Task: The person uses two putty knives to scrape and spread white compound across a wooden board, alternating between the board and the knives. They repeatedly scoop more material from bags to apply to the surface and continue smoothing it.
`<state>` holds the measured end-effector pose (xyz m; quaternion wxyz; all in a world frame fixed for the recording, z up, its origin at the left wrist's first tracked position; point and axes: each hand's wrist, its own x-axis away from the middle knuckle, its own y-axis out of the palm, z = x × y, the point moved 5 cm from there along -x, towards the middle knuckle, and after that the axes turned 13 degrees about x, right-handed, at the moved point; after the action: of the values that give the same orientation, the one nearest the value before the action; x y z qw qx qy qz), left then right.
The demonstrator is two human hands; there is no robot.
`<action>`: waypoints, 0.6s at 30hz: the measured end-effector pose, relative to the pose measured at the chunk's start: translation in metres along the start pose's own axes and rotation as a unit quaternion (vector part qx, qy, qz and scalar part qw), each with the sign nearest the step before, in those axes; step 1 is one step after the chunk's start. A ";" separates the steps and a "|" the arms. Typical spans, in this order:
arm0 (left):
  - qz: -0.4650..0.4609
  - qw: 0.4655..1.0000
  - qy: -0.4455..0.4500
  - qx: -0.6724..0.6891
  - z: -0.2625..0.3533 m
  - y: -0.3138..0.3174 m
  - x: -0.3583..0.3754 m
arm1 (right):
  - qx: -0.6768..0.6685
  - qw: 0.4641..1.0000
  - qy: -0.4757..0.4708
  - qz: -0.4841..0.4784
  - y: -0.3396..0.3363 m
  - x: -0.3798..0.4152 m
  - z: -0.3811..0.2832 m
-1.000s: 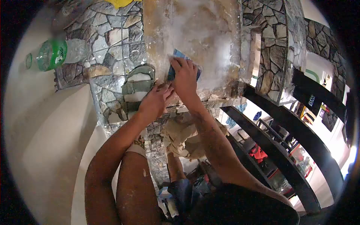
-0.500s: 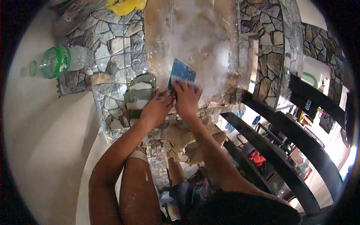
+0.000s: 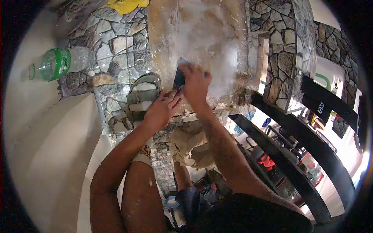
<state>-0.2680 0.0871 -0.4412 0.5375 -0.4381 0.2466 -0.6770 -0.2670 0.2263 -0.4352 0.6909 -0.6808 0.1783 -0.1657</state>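
Note:
A thin blue rectangular sheet (image 3: pixel 179 77), stiff-looking like a piece of sandpaper, lies over a whitish, dusty panel (image 3: pixel 165 42). My right hand (image 3: pixel 196 83) has its fingers bent over the sheet and covers most of it; a dark strip and the top corner show at its left. Low on the sheet, my left hand (image 3: pixel 163 108) rests with fingers stretched out, fingertips right at the bottom end. Beside the left hand is a foot in an olive sandal (image 3: pixel 144 93), standing on stone-patterned tiles (image 3: pixel 107 52).
To the left, a clear plastic bottle (image 3: pixel 62 63) with a green label lies on its side. Yellow material (image 3: pixel 128 5) sits at the top. Crumpled brown paper (image 3: pixel 190 149) hangs below the ledge. Black stair treads (image 3: pixel 283 155) with gaps between them descend at the right.
My right hand has slid up over the sheet and hides more of it. The left hand's fingers have straightened out near its lower end. The view has shifted slightly.

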 end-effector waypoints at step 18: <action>-0.091 0.996 -0.004 -0.002 -0.001 0.003 -0.004 | 0.009 0.997 0.010 -0.073 0.003 0.053 -0.019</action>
<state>-0.2674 0.0903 -0.4453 0.4736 -0.4628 0.2053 -0.7207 -0.2293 0.1844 -0.4398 0.6809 -0.6842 0.1340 -0.2242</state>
